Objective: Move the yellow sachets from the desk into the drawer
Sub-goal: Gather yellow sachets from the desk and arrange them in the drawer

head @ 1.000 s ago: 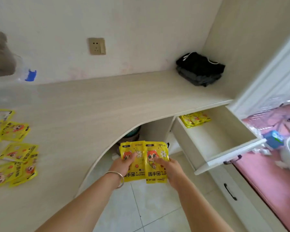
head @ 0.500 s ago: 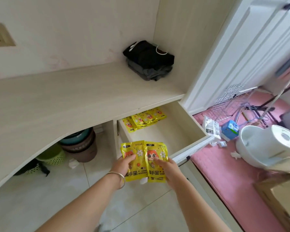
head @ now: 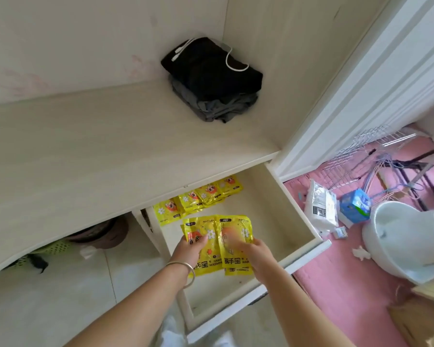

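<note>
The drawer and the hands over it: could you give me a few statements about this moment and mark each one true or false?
1. The drawer is pulled open. True.
2. Both hands hold yellow sachets over the drawer. True: the left hand and the right hand each have a grip on them.
3. The drawer holds nothing yet. False: a row of sachets already lies at its back.
4. The dark folded clothes sit inside the drawer. False: they lie on the desk, in the corner.
5. The left wrist wears a bracelet. True.
</note>
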